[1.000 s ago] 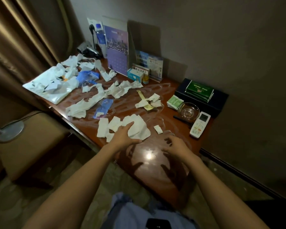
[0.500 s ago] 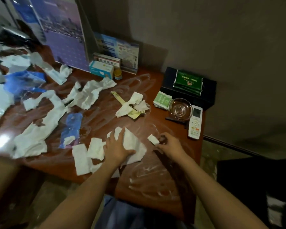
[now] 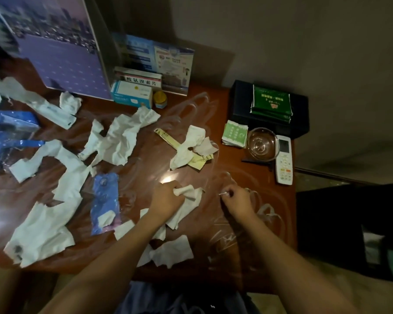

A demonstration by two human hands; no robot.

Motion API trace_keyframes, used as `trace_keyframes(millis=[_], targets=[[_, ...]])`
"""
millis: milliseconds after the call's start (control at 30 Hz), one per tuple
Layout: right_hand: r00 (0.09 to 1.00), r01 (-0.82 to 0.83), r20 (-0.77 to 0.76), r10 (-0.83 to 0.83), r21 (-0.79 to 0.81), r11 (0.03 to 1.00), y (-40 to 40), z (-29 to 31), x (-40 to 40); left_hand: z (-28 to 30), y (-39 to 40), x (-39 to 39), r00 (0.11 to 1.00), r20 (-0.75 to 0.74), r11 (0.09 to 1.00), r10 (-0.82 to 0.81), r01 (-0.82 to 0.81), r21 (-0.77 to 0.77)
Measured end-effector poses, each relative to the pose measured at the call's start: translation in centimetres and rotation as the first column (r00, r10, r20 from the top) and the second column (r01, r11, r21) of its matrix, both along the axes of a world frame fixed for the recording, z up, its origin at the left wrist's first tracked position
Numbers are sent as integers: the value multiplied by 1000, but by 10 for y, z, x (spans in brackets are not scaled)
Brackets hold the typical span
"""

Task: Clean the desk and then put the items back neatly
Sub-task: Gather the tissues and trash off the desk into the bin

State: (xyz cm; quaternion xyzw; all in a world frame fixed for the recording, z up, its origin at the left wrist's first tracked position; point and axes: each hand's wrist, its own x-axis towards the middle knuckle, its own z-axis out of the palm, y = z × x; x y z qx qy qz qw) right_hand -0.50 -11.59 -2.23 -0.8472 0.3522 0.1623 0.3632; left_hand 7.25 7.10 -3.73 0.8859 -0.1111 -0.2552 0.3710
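Since half second ago: left hand (image 3: 167,198) now bunches white tissue (image 3: 188,196) in curled fingers instead of pressing flat; right hand (image 3: 236,198) has lifted small white scrap (image 3: 224,194), pinched at fingertips. Wooden desk (image 3: 213,123) smeared, against wall; torn paper (image 3: 64,189) strewn left; glass bowl (image 3: 262,143), remote (image 3: 284,163) at right edge

Dim room, glare spot on the desk (image 3: 213,105) (edges warped, left blurred).
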Motion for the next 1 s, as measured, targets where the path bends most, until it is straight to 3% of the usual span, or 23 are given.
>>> trace_keyframes(millis=[200,333,533,733,833,1000], targets=[[967,139,191,-169,159,977,10,17,48,17,6,32,1000,-24,1000,-16,16,-13],[956,21,287,-60,135,991,18,28,96,23,11,50,1000,-2,999,31,-31,-19],[959,-272,83,272,-14,962,26,15,126,29,13,63,998,-15,998,65,-65,-15],[891,-453,-75,449,-65,889,26,1,125,25,15,70,987,-46,988,152,-153,-16],[882,-467,-106,459,-67,882,24,1,125,26,13,73,980,-71,983,184,-184,0],[927,-376,0,376,-4,927,20,0,116,28,3,75,986,-70,989,150,-151,3]])
